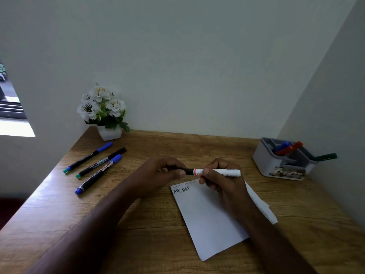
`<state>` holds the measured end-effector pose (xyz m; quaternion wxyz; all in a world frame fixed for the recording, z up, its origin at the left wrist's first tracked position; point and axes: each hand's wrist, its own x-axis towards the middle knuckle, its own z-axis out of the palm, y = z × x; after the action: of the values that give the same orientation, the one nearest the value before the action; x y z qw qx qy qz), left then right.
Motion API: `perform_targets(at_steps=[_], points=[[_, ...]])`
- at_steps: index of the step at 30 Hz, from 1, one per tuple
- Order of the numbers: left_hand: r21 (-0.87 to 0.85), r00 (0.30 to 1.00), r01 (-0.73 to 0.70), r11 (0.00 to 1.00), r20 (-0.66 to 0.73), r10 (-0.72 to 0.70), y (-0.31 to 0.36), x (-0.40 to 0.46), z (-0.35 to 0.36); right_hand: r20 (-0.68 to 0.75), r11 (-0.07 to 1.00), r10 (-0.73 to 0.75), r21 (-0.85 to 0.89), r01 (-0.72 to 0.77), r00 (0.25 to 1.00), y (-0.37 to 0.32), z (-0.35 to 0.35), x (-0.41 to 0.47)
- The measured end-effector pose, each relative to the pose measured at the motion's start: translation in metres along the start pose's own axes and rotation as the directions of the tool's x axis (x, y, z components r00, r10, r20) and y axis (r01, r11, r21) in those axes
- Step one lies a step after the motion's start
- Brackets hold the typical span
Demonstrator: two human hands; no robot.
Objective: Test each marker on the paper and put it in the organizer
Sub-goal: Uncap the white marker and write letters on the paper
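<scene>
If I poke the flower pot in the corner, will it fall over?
Probably easily. The flower pot looks small and its bouquet spreads wider than it, so it seems top-heavy. The flowers look artificial, so it is likely light and may slide on the smooth wooden desk first.

Both hands meet over the middle of the wooden desk (150,224). The right hand (223,182) grips a white marker (219,172) held level, and the left hand (162,173) pinches its black cap end. Below them lies a sheet of paper (209,220) with dark letters at its top left corner. Three markers (98,167) lie side by side near the left edge, a white flower pot (109,132) stands in the far left corner, and a grey organizer (284,161) holding markers sits by the right edge.
</scene>
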<state>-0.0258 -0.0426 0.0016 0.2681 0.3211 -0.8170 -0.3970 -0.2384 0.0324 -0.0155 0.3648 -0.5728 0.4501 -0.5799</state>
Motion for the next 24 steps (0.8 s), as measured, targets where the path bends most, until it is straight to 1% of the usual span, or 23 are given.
perform_targets(at_steps=[2,6,9,13,16,18,20,22,24], points=[[0.027,1.000,-0.027,0.999,0.002,0.026,0.001,-0.001,0.001,0.013,0.998,0.037,0.044,-0.038,0.999,0.000,0.001,0.000],[0.056,0.998,-0.057,0.997,-0.024,0.059,0.005,-0.002,0.006,0.036,0.974,0.117,0.193,-0.122,0.992,-0.002,0.003,0.001],[0.069,0.996,-0.080,0.994,-0.043,0.083,0.004,-0.002,0.009,0.043,0.967,0.130,0.214,-0.137,0.991,-0.004,0.004,0.002],[0.051,0.989,-0.127,0.991,-0.064,0.131,0.003,-0.003,0.012,0.058,0.977,0.103,0.180,-0.112,0.993,-0.004,0.007,0.000],[0.060,0.993,-0.099,0.993,-0.060,0.102,0.005,-0.004,0.012,0.035,0.983,0.097,0.153,-0.101,0.995,-0.004,0.006,0.000],[0.052,0.996,-0.063,0.997,-0.059,0.066,0.010,-0.003,0.011,0.011,0.995,0.085,0.049,-0.085,0.996,-0.006,0.007,-0.001],[0.010,0.995,-0.082,0.997,-0.052,0.083,0.017,-0.002,0.015,0.001,0.996,0.072,-0.059,-0.072,0.997,-0.009,0.012,-0.002],[-0.050,0.993,-0.103,0.993,-0.059,0.100,0.024,-0.002,0.020,-0.003,0.996,0.007,-0.088,-0.008,1.000,-0.012,0.018,-0.001],[-0.092,0.993,-0.083,0.992,-0.097,0.074,0.026,-0.002,0.023,-0.050,0.995,-0.055,-0.092,0.050,0.997,-0.015,0.016,0.001]])
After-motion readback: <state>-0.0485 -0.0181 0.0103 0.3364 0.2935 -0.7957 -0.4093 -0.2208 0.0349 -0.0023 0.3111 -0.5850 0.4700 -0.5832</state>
